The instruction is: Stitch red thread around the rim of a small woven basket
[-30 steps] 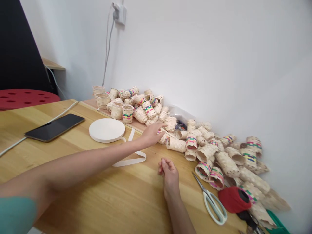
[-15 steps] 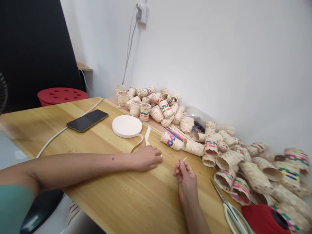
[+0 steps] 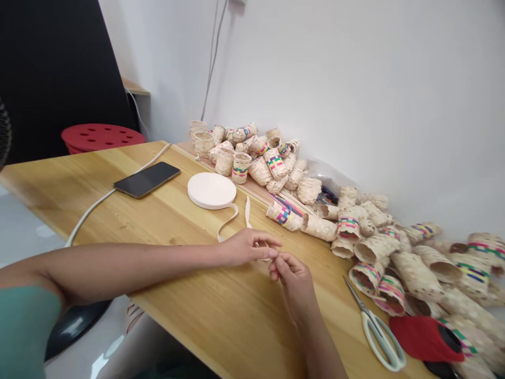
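My left hand [image 3: 246, 246] and my right hand [image 3: 290, 276] meet just above the wooden table [image 3: 165, 226], fingertips touching. The left fingers pinch the loose end of a white ribbon [image 3: 236, 213] that runs back to a flat white ribbon roll [image 3: 211, 190]. The right fingers are pinched together on something too small to name. A small woven basket with coloured bands [image 3: 284, 216] lies on its side just beyond both hands.
A long heap of small woven baskets [image 3: 371, 231] lines the white wall. White-handled scissors [image 3: 376, 326] and a red thread spool [image 3: 426, 337] lie at the right. A dark phone [image 3: 147, 179] with a white cable lies at the left. A red stool [image 3: 102, 138] stands behind.
My left hand drew back from the basket heap to the ribbon end. My right hand moved left to meet it. The view shifted left and down.
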Demonstrator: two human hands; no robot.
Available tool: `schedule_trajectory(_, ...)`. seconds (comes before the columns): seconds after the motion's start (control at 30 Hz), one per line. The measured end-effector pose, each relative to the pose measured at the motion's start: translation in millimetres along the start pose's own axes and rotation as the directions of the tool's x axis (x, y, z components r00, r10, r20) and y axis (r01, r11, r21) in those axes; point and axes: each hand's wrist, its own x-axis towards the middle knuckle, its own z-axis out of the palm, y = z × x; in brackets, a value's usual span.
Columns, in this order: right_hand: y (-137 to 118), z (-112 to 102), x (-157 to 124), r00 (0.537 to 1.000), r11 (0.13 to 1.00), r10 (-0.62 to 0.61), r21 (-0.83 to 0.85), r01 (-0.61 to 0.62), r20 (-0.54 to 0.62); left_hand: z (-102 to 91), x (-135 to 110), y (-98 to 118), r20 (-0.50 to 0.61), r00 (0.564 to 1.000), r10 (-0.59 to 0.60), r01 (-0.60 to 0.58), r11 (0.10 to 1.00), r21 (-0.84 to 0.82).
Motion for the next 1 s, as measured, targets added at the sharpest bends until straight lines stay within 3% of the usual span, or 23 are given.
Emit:
schedule_trajectory(0.1, -3, 5, -4, 0.999, 0.995, -0.015, -0.103, 0.019, 0.044, -0.6, -1, 0, 0.000, 0.999, 0.037, -0.037, 0.999, 0.023)
schedule_trajectory(0.2, -4, 5, -4, 0.998, 0.984, -0.061, -0.168, 0.062, 0.007, -6.6, 0, 5, -0.079, 0.987, 0.143, -0.117, 0.955, 0.274)
schedule_trajectory(0.37, -4, -4, 0, 0.988, 0.964, -0.140, -0.237, 0.120, -0.067, -15.5, -1, 16, 0.014, 0.961, 0.275, -0.217, 0.727, 0.651)
schedule_trajectory(0.47, -6, -7, 0, 0.977, 0.943, -0.186, -0.299, 0.147, -0.106, -16.2, -1, 16, 0.038, 0.961, 0.275, -0.211, 0.632, 0.746)
schedule_trajectory(0.57, -9, -10, -1, 0.949, 0.899, -0.266, -0.397, 0.182, -0.167, -15.9, -1, 13, -0.014, 0.973, 0.230, -0.142, 0.649, 0.748)
schedule_trajectory(0.63, -10, -13, 0, 0.890, 0.784, -0.427, -0.556, 0.275, -0.162, -16.1, -1, 12, -0.062, 0.977, 0.204, -0.095, 0.675, 0.732)
schedule_trajectory(0.73, -9, -16, 2, 0.739, 0.416, -0.673, -0.802, 0.428, 0.046, -16.6, 0, 11, -0.093, 0.976, 0.195, -0.070, 0.692, 0.719)
schedule_trajectory(0.8, -8, -15, 1, 0.685, 0.240, -0.709, -0.856, 0.458, 0.168, -16.5, 0, 11, -0.089, 0.976, 0.199, -0.076, 0.694, 0.716)
schedule_trajectory(0.9, -8, -11, -1, 0.655, 0.132, -0.723, -0.886, 0.445, 0.221, -15.8, 0, 11, -0.080, 0.976, 0.200, -0.082, 0.690, 0.719)
schedule_trajectory(1.0, -10, -8, -3, 0.635, 0.080, -0.732, -0.894, 0.441, 0.248, -14.7, -1, 11, -0.077, 0.980, 0.185, -0.073, 0.685, 0.725)
